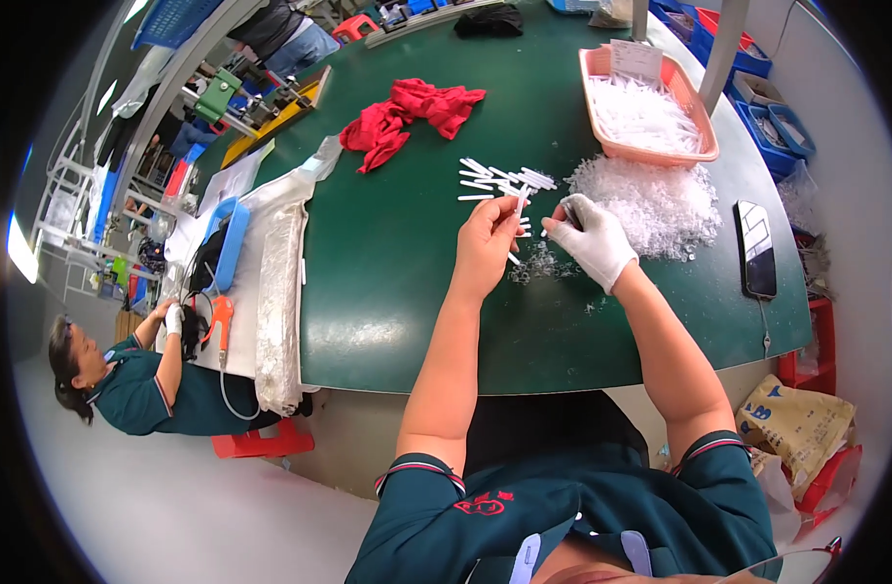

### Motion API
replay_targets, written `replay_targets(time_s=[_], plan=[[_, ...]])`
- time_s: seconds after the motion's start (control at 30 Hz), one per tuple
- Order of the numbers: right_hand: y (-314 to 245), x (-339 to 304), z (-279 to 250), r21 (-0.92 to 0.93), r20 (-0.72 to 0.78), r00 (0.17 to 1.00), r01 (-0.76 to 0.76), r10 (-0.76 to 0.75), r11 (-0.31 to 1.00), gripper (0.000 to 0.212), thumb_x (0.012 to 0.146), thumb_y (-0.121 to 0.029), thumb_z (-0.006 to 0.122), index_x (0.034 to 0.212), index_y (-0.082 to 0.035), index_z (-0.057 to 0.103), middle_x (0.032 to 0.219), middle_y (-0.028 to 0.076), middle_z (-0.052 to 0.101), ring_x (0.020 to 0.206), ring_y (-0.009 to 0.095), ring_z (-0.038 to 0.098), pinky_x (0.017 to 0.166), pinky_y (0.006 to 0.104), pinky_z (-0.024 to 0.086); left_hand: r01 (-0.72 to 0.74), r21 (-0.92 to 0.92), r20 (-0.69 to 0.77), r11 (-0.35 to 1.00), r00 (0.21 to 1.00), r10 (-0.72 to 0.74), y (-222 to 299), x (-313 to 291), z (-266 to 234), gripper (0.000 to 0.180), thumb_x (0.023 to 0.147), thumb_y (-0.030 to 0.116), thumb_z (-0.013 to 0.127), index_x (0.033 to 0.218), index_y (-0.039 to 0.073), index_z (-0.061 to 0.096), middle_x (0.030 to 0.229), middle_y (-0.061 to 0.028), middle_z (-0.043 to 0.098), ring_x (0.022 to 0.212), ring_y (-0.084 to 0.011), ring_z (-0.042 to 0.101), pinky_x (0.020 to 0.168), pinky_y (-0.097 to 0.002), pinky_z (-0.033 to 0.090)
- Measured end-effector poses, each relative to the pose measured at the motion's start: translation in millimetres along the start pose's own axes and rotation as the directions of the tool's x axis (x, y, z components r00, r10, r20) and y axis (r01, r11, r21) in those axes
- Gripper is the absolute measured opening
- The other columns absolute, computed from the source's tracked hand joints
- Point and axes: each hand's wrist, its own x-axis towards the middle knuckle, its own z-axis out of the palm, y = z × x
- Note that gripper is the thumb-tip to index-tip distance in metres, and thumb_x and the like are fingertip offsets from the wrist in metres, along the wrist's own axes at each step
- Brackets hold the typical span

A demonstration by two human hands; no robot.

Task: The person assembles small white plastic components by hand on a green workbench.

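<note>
My bare left hand (485,243) is closed round a slim white plastic tube (522,200), which stands up past the thumb and fingertips. Just to its right, my right hand (596,239) wears a white glove, its fingers drawn together; whatever they hold is too small to make out. Beyond my left hand lies a loose cluster of similar white tubes (479,172). A heap of tiny clear plastic pieces (660,206) spreads beside my right hand, and a thin scatter of clear bits (540,266) lies between and below both hands.
A pink basket (703,148) full of white tubes stands behind the heap. At the right edge lies a phone (756,249); a red cloth (404,119) is crumpled farther back. On the left, a co-worker (144,384) sits by a blue tray (234,243) and an orange air gun (221,321).
</note>
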Motion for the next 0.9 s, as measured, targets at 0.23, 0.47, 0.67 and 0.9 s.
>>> replay_targets(time_s=[0.23, 0.47, 0.67, 0.9], plan=[[-14, -7, -2, -0.076, 0.014, 0.994, 0.105, -0.104, 0.992, 0.03, 0.081, -0.028, 0.071, 0.089, -0.002, 0.059, 0.067, 0.011, 0.057, 0.062, 0.019, 0.055, 0.062, 0.0326, 0.047, -0.287, 0.305, -0.025, 0.908, 0.951, 0.309, 8, -19, 11, 0.019, 0.084, 0.002, 0.067, 0.103, 0.005, 0.064, 0.085, -0.0069, 0.065, 0.073, -0.0158, 0.06, 0.063, -0.0285, 0.048], [-14, 1, -5, 0.258, -0.053, 0.997, 0.075, -0.064, 0.963, 0.022, 0.083, -0.019, 0.07, 0.087, -0.001, 0.06, 0.062, 0.002, 0.054, 0.054, 0.011, 0.049, 0.052, 0.0266, 0.042, -0.423, 0.349, 0.008, 0.836, 0.893, 0.449, 15, -18, 7, 0.011, 0.083, 0.001, 0.068, 0.094, 0.003, 0.066, 0.085, -0.0064, 0.065, 0.071, -0.015, 0.059, 0.062, -0.027, 0.047], [1, 5, -20, 0.805, 0.338, 0.913, -0.405, 0.227, 0.433, 0.014, 0.091, -0.016, 0.059, 0.084, -0.005, 0.057, 0.054, -0.006, 0.037, 0.042, 0.004, 0.029, 0.04, 0.0222, 0.021, -0.285, 0.19, -0.19, 0.94, 0.928, 0.319, 10, -18, -3, 0.007, 0.086, 0.002, 0.067, 0.093, -0.001, 0.068, 0.087, -0.0007, 0.064, 0.076, -0.0052, 0.056, 0.067, -0.0194, 0.045], [9, 7, -18, 0.822, 0.481, 0.854, -0.518, 0.199, 0.237, 0.018, 0.094, -0.02, 0.054, 0.084, -0.005, 0.054, 0.054, -0.007, 0.029, 0.042, 0.005, 0.025, 0.04, 0.0225, 0.018, -0.358, 0.516, -0.103, 0.778, 0.876, 0.471, -2, -12, -11, 0.009, 0.083, 0.001, 0.067, 0.092, 0.001, 0.068, 0.087, -0.0045, 0.065, 0.068, -0.0084, 0.054, 0.06, -0.0216, 0.043]])
